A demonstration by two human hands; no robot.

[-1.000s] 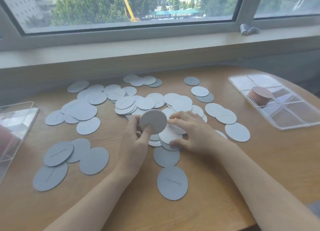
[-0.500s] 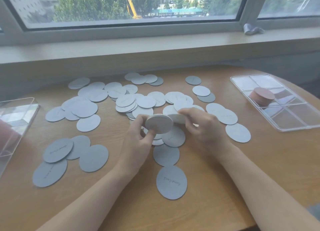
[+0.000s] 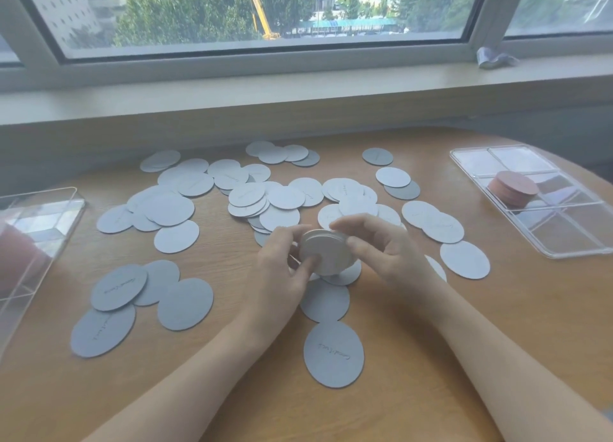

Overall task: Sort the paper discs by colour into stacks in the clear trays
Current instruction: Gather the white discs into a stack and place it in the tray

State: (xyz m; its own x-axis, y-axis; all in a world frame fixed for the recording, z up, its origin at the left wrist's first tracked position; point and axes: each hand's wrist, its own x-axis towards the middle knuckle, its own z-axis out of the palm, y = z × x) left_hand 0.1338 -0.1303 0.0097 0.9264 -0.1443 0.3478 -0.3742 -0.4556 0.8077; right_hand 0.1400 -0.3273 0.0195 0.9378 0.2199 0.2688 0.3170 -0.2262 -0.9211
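Observation:
Both hands hold a small stack of pale grey discs [image 3: 328,252] just above the table's middle. My left hand [image 3: 282,272] grips the stack from the left, thumb on its top face. My right hand [image 3: 381,252] pinches its right edge between fingers and thumb. Several loose grey discs [image 3: 172,209] lie scattered over the wooden table [image 3: 431,358]; one large disc [image 3: 333,353] lies nearest me. A clear divided tray [image 3: 570,242] at the right holds a stack of reddish-brown discs [image 3: 512,187] in one compartment.
A second clear tray [image 3: 36,229] stands at the table's left edge, with something reddish in it. A window sill [image 3: 298,86] runs along the back, with a crumpled wrapper [image 3: 494,58] on it. Bare wood lies along the front edge.
My right hand lifted a disc off the table and brought it onto the stack. The stack has tipped from facing me to lying nearly flat, now held by both hands.

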